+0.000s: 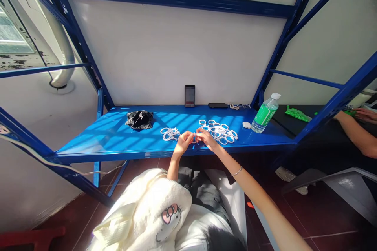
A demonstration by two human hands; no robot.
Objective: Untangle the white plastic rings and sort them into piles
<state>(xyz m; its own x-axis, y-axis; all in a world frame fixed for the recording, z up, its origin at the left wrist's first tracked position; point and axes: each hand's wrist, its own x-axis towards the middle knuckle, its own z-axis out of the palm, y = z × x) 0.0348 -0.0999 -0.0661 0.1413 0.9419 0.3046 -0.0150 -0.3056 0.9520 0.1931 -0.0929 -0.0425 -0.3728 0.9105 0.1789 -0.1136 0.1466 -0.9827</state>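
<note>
Over the front edge of the blue shelf table (118,147), my left hand (185,141) and my right hand (205,138) meet, fingertips almost touching. Both are pinched on a small white ring (194,139), mostly hidden by the fingers; it looks like a hair tie. Just left of my left hand lies a small bunch of white rings (170,133), overlapping each other. Beyond and to the right of my right hand spreads a larger loose pile of white rings (220,131).
A crumpled black plastic bag (140,119) lies at left. Upright against the wall leans a phone (189,96), with a flat black device (218,105) and a coiled cable (238,106) nearby. A bottle (265,113) and small white case (246,125) stand right. Another person's arm (355,131) shows.
</note>
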